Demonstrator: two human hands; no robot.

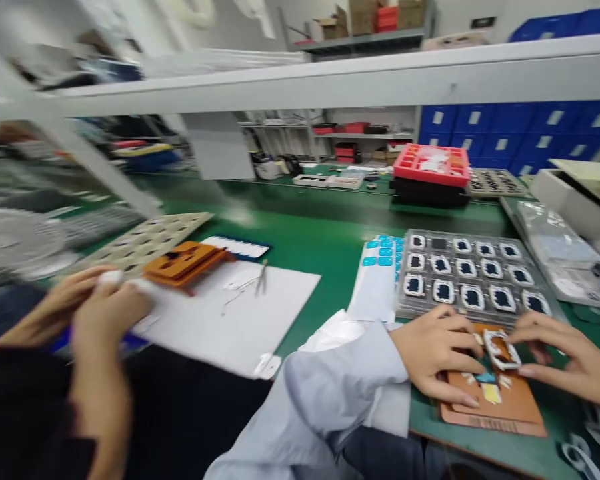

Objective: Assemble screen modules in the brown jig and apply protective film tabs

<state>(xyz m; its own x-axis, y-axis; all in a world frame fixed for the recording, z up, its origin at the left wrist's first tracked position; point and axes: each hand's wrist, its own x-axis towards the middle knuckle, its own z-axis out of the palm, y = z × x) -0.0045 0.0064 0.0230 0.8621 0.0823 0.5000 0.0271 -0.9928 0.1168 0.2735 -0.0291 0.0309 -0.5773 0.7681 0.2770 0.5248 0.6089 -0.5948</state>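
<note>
Down on the brown mat (495, 407) on my bench (330, 227), a white plastic frame (500, 350) sits between my curled left hand (440, 353) and right hand (575, 360). Fingers are right at it, but can't tell if I'm actually gripping it.

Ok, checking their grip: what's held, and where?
A white frame, seemingly pinched at its opposite sides by the left hand and right hand.
</note>
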